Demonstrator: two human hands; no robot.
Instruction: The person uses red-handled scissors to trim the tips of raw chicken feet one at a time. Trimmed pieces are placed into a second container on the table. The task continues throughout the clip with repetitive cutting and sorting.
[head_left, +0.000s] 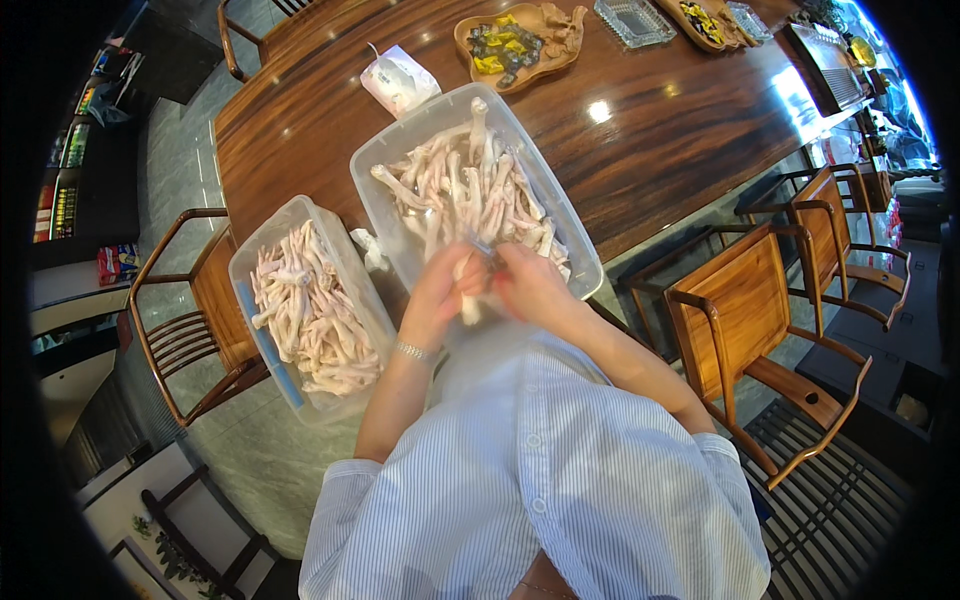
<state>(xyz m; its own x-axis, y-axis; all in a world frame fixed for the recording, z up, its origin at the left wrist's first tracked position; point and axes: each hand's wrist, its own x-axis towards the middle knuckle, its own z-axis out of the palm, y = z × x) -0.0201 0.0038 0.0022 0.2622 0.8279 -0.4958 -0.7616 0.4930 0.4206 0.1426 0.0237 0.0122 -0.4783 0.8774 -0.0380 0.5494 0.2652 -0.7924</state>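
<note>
My left hand (448, 283) grips a pale chicken foot (471, 310), its end sticking out below the fingers. Close against it, my right hand (531, 283) is shut on a small metal tool (481, 246), too blurred to name exactly. Both hands are over the near edge of a large clear plastic tub (574, 217) that holds many chicken feet (457, 176). To the left stands a second clear plastic tub (349, 262), heaped with more chicken feet (311, 322).
A crumpled white tissue (371, 250) lies between the tubs on the wooden table (300, 142). Behind are a tissue pack (400, 81), a wooden tray (555, 56) of wrapped sweets and a glass ashtray (634, 22). Wooden chairs stand left (217, 300) and right (739, 307).
</note>
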